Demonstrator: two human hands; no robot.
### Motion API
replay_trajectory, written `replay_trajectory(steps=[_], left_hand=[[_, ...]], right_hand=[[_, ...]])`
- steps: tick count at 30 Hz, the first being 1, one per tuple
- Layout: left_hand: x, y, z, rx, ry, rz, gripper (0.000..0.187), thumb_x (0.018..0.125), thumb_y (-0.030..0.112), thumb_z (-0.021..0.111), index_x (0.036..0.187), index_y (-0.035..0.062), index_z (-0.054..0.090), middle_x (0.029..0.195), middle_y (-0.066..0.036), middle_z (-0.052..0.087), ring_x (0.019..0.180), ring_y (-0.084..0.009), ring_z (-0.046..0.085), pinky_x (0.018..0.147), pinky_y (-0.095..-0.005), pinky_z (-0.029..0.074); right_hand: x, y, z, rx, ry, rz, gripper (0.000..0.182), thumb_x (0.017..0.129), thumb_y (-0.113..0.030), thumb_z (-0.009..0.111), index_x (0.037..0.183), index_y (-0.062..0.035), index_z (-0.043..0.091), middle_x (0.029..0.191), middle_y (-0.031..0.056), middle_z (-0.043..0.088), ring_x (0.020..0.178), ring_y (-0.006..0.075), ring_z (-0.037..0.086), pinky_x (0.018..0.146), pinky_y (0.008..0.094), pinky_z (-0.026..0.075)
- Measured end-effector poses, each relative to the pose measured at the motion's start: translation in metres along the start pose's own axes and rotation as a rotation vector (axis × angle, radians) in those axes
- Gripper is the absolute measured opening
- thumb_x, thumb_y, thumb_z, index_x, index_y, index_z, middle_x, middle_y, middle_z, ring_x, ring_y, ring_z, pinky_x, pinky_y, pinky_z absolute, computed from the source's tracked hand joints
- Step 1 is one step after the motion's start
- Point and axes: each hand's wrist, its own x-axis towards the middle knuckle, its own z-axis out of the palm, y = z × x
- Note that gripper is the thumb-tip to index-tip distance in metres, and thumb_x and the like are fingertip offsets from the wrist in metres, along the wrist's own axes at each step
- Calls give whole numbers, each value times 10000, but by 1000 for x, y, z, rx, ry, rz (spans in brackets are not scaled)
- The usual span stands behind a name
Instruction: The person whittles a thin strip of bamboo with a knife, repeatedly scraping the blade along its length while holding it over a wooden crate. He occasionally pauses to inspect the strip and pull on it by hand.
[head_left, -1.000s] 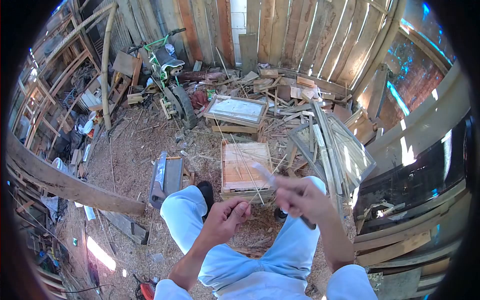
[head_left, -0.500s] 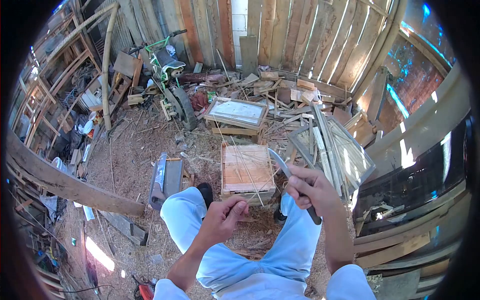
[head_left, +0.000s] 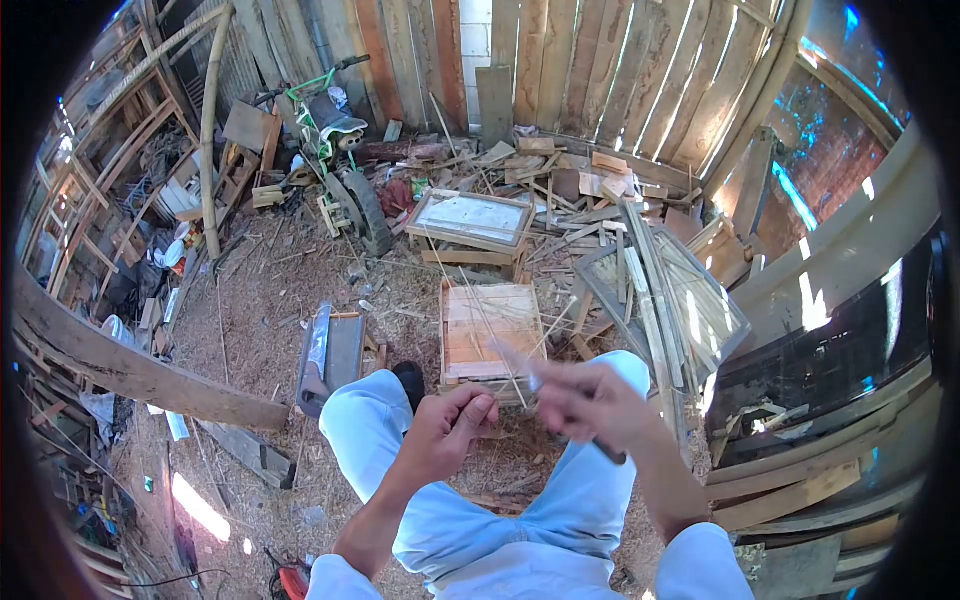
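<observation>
My right hand (head_left: pixel 592 405) is closed around a knife (head_left: pixel 609 453). Its dark handle end sticks out below the fist, and the blade, smeared by motion, points up and left. Beside it, my left hand (head_left: pixel 455 432) is closed with the thumb on top, between my knees. A thin wooden strip ran out of this fist a moment ago; now it is hard to make out. Just beyond both hands stands a shallow wooden box (head_left: pixel 490 330), with long thin sticks lying across it.
A handsaw (head_left: pixel 317 355) lies on a dark-topped stand (head_left: pixel 346 345) to the left. Behind the box is a framed panel (head_left: pixel 470 218). Scrap wood (head_left: pixel 590 200) is heaped at the back, near a small motorbike (head_left: pixel 345 170). A mesh frame (head_left: pixel 690 300) with slats lies at right.
My right hand has moved left and slightly down with the knife, bringing the blade close to my left hand. The left hand has barely moved. My right knee has shifted up.
</observation>
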Motion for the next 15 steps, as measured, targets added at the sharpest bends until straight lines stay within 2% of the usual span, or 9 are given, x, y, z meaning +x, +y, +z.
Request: replay_trajectory(steps=[2, 5, 6, 7, 9, 10, 13, 14, 15], left_hand=[[-3, 1, -1, 4, 0, -22, 227, 990, 206, 446, 852, 44, 526, 600, 74, 368, 494, -11, 291, 421, -189, 227], [-2, -1, 0, -30, -7, -11, 225, 988, 211, 450, 853, 47, 525, 597, 75, 363, 491, -9, 285, 417, -187, 221], [-1, -2, 0, -68, -3, 6, 224, 988, 213, 452, 856, 48, 526, 593, 77, 358, 488, -8, 282, 415, -186, 218], [-1, -2, -1, -67, -5, 6, 224, 988, 213, 452, 856, 48, 526, 593, 77, 358, 488, -8, 282, 415, -186, 218], [-3, -2, -6, -31, -23, -124, 224, 980, 184, 470, 863, 13, 557, 683, 38, 500, 578, -11, 420, 498, -179, 363], [-4, -2, -7, -30, -19, -128, 224, 980, 184, 470, 863, 13, 557, 683, 38, 500, 578, -11, 420, 498, -179, 363], [-2, 1, -4, -16, -20, -108, 230, 980, 189, 469, 849, 20, 556, 655, 48, 490, 552, -10, 404, 462, -189, 322], [-2, 0, -2, -24, -12, -72, 232, 980, 188, 468, 844, 21, 555, 652, 51, 486, 542, -10, 394, 454, -189, 310], [-2, 1, -2, -31, -4, -35, 235, 981, 188, 466, 839, 23, 553, 649, 54, 482, 532, -10, 385, 445, -190, 298]], right_hand=[[4, -2, -16, 187, -3, -96, 329, 944, -151, 525, 1261, -66, 543, 704, -10, 537, 512, 24, 412, 431, 172, 323], [1, 6, 2, 50, 7, -34, 338, 943, -147, 525, 1271, -66, 532, 702, -1, 535, 505, 23, 400, 427, 169, 313], [1, 9, 5, 91, -125, 11, 322, 945, -143, 521, 1256, -58, 539, 698, 1, 534, 500, 23, 395, 424, 171, 311], [1, 7, 3, 92, -124, 9, 322, 945, -143, 521, 1256, -58, 539, 698, 1, 534, 500, 23, 395, 424, 171, 311], [2, 2, -6, 113, -42, -21, 294, 944, -139, 521, 1221, -46, 556, 699, 3, 536, 501, 24, 400, 422, 175, 314], [4, 0, -15, 169, 14, 1, 291, 945, -137, 517, 1221, -56, 559, 697, -4, 534, 500, 23, 400, 421, 177, 317], [1, -1, -11, 144, -26, -31, 320, 945, -141, 518, 1256, -68, 542, 701, -4, 542, 505, 27, 413, 422, 178, 321], [0, 5, -1, -16, -6, -12, 338, 945, -138, 517, 1274, -61, 528, 707, -1, 553, 513, 30, 428, 423, 179, 326], [-2, 7, 6, -7, -138, -22, 337, 942, -130, 516, 1267, -39, 528, 715, 7, 561, 518, 32, 438, 423, 178, 327]])
